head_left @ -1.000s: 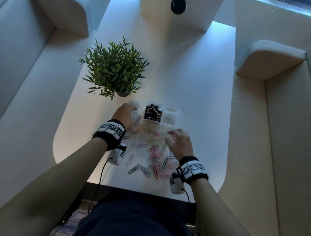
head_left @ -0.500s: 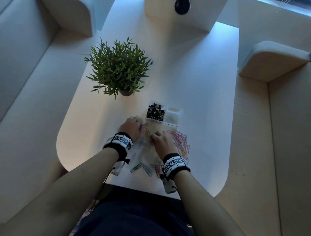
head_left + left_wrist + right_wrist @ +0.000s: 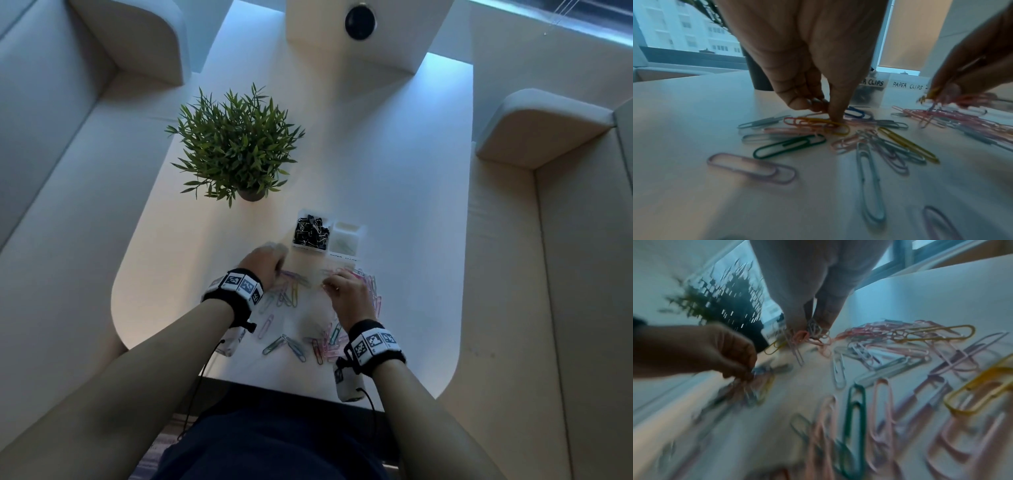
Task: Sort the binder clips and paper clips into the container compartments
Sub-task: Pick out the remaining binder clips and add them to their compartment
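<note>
Both hands pinch coloured wire paper clips (image 3: 816,125) off the white surface (image 3: 394,192): left hand (image 3: 265,263), right hand (image 3: 349,294). Best gather a few, lift clear of tangles, then drop into the clear container compartment labelled paper clips (image 3: 346,238).

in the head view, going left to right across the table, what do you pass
plant → left hand → binder clip compartment → paper clip compartment. The right hand overlaps the compartments in this order, so it is left out.

A green potted plant (image 3: 236,145) stands on the white bench (image 3: 394,178). Cream sofa seats (image 3: 51,192) flank the bench; a window (image 3: 684,29) shows a white building.
</note>
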